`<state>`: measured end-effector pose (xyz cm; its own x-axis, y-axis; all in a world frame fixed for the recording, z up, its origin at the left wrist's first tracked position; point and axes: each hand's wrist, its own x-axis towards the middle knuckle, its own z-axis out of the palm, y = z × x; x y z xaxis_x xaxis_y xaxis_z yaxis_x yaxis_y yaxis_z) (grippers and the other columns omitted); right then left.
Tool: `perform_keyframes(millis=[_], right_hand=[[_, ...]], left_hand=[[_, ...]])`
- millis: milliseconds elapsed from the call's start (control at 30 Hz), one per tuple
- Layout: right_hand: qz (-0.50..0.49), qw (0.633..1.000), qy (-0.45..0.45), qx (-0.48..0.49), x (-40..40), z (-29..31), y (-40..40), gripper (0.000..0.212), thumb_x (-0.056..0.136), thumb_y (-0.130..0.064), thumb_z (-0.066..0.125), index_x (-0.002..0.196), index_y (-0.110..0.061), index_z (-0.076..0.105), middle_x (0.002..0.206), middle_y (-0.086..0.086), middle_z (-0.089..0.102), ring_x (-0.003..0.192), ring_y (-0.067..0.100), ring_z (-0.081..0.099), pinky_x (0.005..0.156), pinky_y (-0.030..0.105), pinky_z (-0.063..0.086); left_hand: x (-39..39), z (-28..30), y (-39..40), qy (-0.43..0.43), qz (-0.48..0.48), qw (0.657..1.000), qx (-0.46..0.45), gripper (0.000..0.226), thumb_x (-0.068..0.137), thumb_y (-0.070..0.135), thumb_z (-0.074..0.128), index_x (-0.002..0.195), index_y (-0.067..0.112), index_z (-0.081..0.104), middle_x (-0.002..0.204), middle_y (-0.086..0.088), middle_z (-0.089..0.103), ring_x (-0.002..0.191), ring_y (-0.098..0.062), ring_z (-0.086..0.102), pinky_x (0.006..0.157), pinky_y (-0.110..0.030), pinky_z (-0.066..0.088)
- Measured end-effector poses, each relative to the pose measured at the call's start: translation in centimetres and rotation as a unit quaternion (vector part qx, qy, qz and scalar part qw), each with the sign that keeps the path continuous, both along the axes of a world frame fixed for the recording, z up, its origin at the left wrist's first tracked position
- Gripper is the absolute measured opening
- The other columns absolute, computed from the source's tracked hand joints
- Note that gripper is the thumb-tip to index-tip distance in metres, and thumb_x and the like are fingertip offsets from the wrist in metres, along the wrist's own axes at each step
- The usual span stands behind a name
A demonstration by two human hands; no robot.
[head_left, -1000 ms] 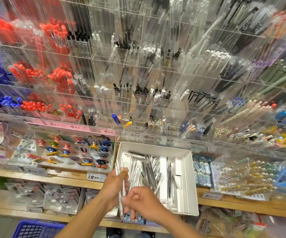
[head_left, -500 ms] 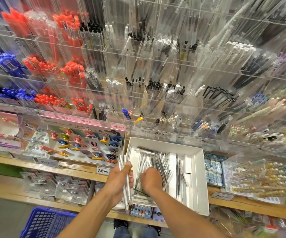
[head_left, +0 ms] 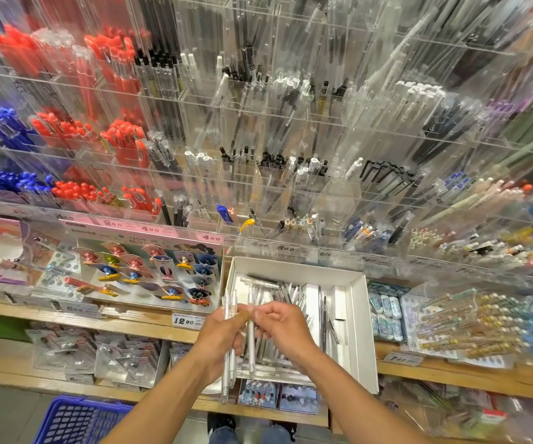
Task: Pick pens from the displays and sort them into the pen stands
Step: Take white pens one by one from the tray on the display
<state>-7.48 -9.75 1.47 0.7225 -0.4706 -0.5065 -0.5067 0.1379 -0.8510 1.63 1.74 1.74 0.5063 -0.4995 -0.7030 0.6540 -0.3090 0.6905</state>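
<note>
The right hand (head_left: 283, 328) has come up out of the white box (head_left: 363, 331) — half a second ago it was down among the loose pens — and now pinches one clear pen (head_left: 251, 344), passing it to the left hand (head_left: 223, 336), whose fingers are curled round a bundle of clear pens (head_left: 228, 363). The bundle grows; the acrylic pen stands (head_left: 291, 187) wait at twelve o'clock, nothing sorted into them yet from this handful.
</note>
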Motion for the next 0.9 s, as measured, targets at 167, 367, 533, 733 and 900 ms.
perform_keyframes(millis=[167,367,533,733,900], right_hand=[[0.033,0.998,-0.019,0.051,-0.6,0.6,0.5,0.008,0.090,-0.016,0.065,0.089,-0.012,0.071,0.077,0.004,0.073,0.069,0.014,0.068,0.068,0.024,0.055],[-0.037,0.995,0.079,0.043,0.0,-2.5,-0.1,0.012,0.092,-0.017,0.063,0.104,-0.015,0.066,0.099,0.007,0.071,0.071,0.012,0.071,0.069,0.027,0.059],[0.038,0.980,0.185,-0.065,1.2,-6.0,-0.6,0.043,0.095,-0.016,0.058,0.136,-0.021,0.046,0.100,0.004,0.067,0.059,0.011,0.059,0.053,0.022,0.052],[0.095,0.953,0.226,-0.180,3.2,-7.1,-1.9,0.056,0.097,-0.010,0.048,0.149,-0.018,0.030,0.126,0.012,0.059,0.075,0.018,0.064,0.066,0.027,0.050],[0.114,0.938,0.251,-0.212,3.6,-7.4,-2.1,0.037,0.094,-0.006,0.050,0.130,-0.012,0.051,0.123,0.008,0.060,0.104,0.024,0.060,0.078,0.025,0.043]], left_hand=[[-0.1,0.7,0.0,0.018,-0.023,0.999,-0.022,0.050,0.077,0.041,0.071,0.103,0.000,0.064,0.052,-0.002,0.054,0.042,-0.014,0.041,0.060,-0.033,0.048],[0.3,0.3,0.6,0.004,0.045,0.999,0.026,0.030,0.093,0.033,0.066,0.086,0.004,0.064,0.055,-0.002,0.052,0.050,-0.015,0.047,0.053,-0.029,0.043],[0.8,0.5,1.5,0.072,0.070,0.995,-0.008,0.023,0.098,0.027,0.060,0.088,0.006,0.059,0.064,-0.009,0.062,0.055,-0.019,0.061,0.052,-0.028,0.049],[0.7,0.5,2.3,0.089,0.059,0.994,-0.002,0.022,0.098,0.027,0.060,0.093,0.005,0.058,0.065,-0.008,0.061,0.053,-0.019,0.057,0.051,-0.029,0.050],[0.7,0.7,2.1,0.087,0.048,0.995,0.004,0.020,0.098,0.025,0.059,0.091,0.006,0.059,0.063,-0.007,0.059,0.052,-0.018,0.054,0.054,-0.031,0.047]])
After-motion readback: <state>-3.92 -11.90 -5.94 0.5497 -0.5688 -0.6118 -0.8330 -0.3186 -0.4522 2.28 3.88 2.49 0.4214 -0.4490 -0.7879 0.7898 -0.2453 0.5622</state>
